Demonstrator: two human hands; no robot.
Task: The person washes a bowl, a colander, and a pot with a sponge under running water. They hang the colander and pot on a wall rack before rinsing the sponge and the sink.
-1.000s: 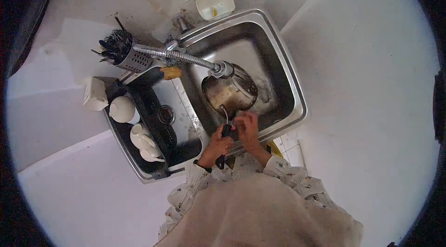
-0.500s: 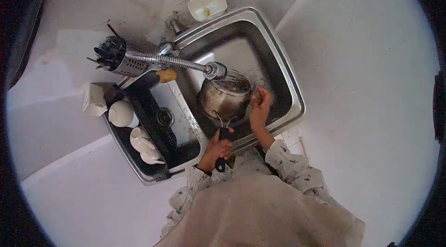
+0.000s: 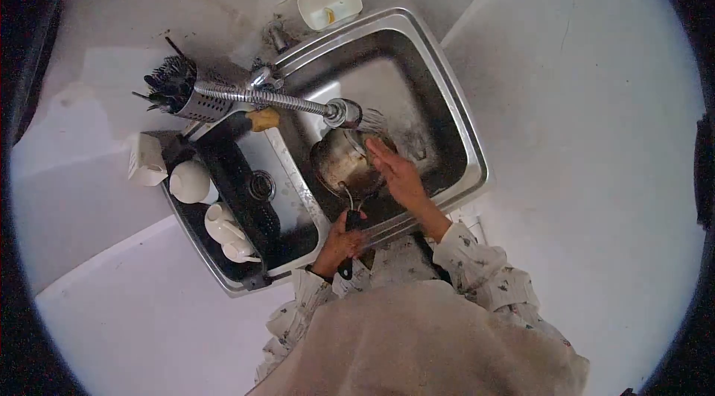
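A scorched metal saucepan [image 3: 344,163] is tilted in the large sink basin [image 3: 380,87], under running water from a spray faucet [image 3: 344,113]. My left hand [image 3: 339,245] is wrapped around its black handle [image 3: 348,225]. Stretched across the pan's right side near the rim, my right hand [image 3: 402,178] has its fingers extended and fairly straight. Those fingertips seem to touch the pan, and nothing shows in that hand. The inside of the pan is mostly hidden by the faucet and the water.
A black dish rack [image 3: 238,187] with a white bowl [image 3: 191,182] and white cups [image 3: 222,223] stands left, over the smaller basin. Behind it is a metal utensil holder [image 3: 202,108]. A yellow sponge [image 3: 263,119] lies on the divider; a white soap dish [image 3: 330,5] sits at the back.
My right hand has moved left from beside the pan onto its side, and its fingers have straightened. The pan has tipped and shifted slightly left, with my left hand still on the handle.
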